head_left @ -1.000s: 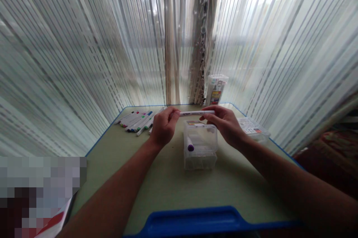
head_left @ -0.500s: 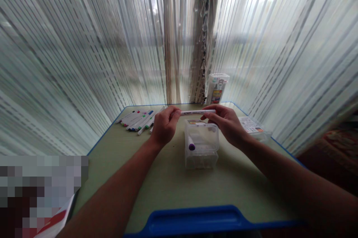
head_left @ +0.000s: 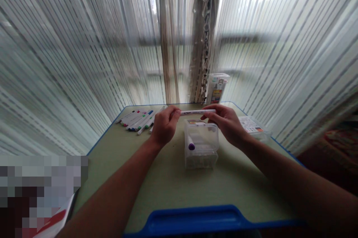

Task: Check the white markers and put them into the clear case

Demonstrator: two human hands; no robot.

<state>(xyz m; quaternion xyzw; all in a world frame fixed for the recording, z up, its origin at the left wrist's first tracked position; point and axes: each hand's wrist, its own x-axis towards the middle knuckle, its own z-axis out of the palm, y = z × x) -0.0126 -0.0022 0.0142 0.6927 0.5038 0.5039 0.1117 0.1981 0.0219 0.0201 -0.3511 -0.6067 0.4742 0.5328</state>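
A white marker (head_left: 192, 112) with small dark print is held level between both hands, above the far part of the table. My left hand (head_left: 167, 120) is closed round its left end, and the fingers cover that tip. At the other end, my right hand (head_left: 223, 120) pinches the marker between thumb and fingers. Just below and nearer to me stands a clear plastic case (head_left: 201, 160) with its lid tilted up. One marker with a purple end (head_left: 191, 146) lies in the case, slanting toward me.
Several white markers (head_left: 140, 121) with coloured ends lie in a loose pile at the left back. A clear box (head_left: 215, 89) stands upright at the far edge; a flat clear case (head_left: 253, 126) lies at the right. The table's blue front tray (head_left: 195, 221) is closest to me.
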